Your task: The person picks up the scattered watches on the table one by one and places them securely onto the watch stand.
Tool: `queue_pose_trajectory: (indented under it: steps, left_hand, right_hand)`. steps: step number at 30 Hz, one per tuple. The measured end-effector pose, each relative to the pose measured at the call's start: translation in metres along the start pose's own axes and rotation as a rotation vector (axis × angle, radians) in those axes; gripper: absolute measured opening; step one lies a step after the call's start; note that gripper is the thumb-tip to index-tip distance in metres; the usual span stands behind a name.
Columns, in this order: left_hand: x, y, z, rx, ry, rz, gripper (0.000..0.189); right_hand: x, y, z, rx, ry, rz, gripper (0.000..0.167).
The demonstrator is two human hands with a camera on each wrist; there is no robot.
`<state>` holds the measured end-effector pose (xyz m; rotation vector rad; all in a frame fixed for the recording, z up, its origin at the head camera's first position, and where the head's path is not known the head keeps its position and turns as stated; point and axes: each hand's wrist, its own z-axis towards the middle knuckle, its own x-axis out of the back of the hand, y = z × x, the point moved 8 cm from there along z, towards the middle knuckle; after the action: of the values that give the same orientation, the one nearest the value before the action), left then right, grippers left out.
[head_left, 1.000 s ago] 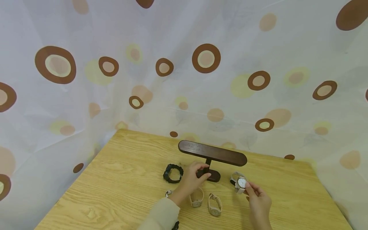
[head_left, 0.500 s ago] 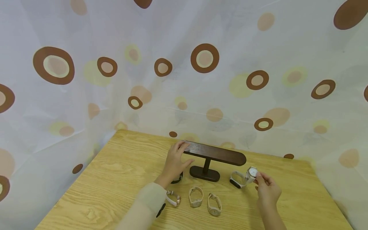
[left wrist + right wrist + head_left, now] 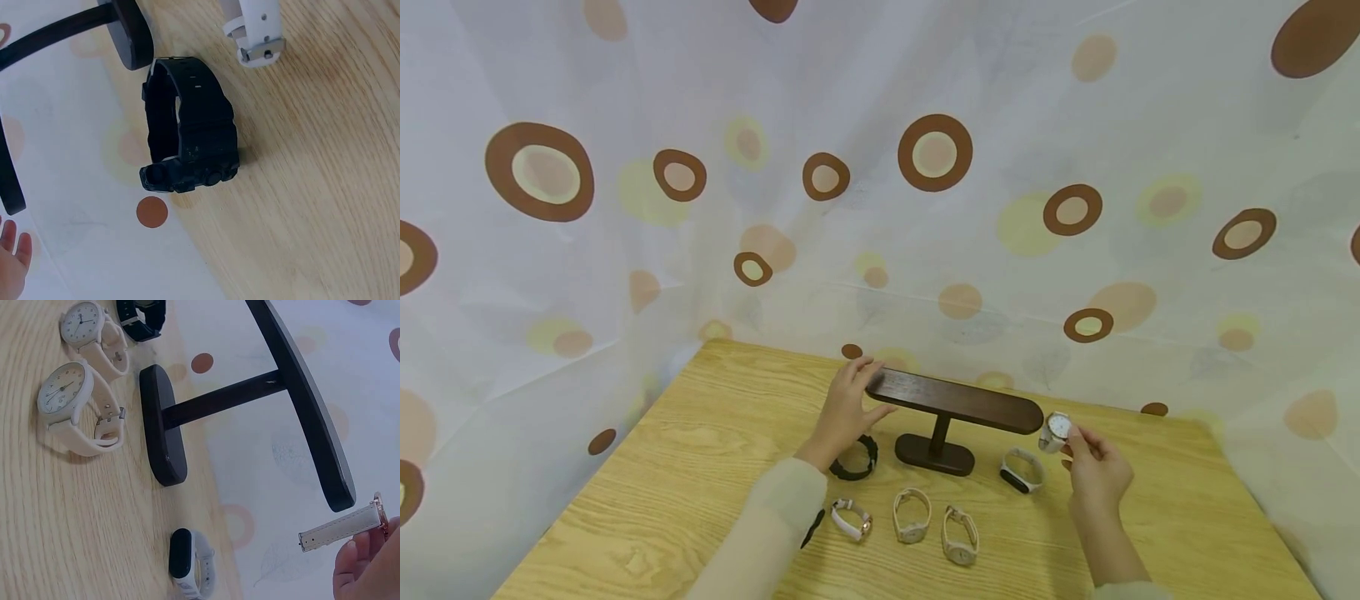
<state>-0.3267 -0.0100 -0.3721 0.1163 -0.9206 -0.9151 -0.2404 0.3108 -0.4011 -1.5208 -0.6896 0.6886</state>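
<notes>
In the head view a dark wooden watch stand (image 3: 955, 400) has a long top bar on a short post. My right hand (image 3: 1099, 475) pinches a white-strapped wristwatch (image 3: 1055, 432) by its case, just off the bar's right end. One end of the strap (image 3: 340, 530) juts out freely in the right wrist view. At the bar's left end is my left hand (image 3: 841, 414), thumb and fingers spread apart. Below that hand, a chunky black watch (image 3: 194, 125) stands on its side on the table. A white fitness band (image 3: 1021, 472) lies between the stand's base and my right hand.
Two cream watches, the left one (image 3: 912, 517) and the right one (image 3: 959, 537), lie in front of the stand. Left of them is a white-strapped watch (image 3: 852, 520), with a dark strap (image 3: 813, 528) partly behind my sleeve. A patterned curtain (image 3: 880, 275) hangs behind the wooden table (image 3: 700, 467).
My left hand has moved from the stand's post up and left to the bar's left end. The right hand has raised the white-strapped wristwatch from beside the fitness band toward the bar's right end.
</notes>
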Motion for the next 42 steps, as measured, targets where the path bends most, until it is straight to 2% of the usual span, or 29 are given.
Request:
queue_pose_trajectory:
  steps: [8, 11, 17, 27, 35, 42]
  left_hand:
    - [-0.004, -0.002, 0.000, 0.047, -0.021, -0.049, 0.063]
    - [-0.006, -0.004, 0.000, 0.075, -0.039, -0.056, 0.061]
    - [-0.010, -0.010, 0.000, 0.140, -0.075, -0.100, 0.060]
    - [-0.015, -0.010, -0.002, 0.198, -0.105, -0.182, 0.060]
    - [-0.016, -0.007, 0.000, 0.203, -0.105, -0.161, 0.059]
    - [-0.035, 0.011, 0.005, 0.176, -0.152, -0.200, 0.058]
  right_hand:
    - [-0.008, -0.003, 0.001, 0.013, -0.014, 0.032, 0.028]
    - [-0.011, -0.004, 0.001, 0.014, -0.020, 0.013, 0.026]
    - [-0.020, -0.005, 0.002, 0.031, -0.037, -0.050, 0.004]
    - [-0.024, -0.008, 0.004, 0.020, -0.054, -0.087, 0.022]
    - [-0.024, -0.010, 0.006, 0.032, -0.066, -0.084, 0.028]
    - [0.008, -0.011, 0.002, 0.038, 0.003, -0.144, 0.032]
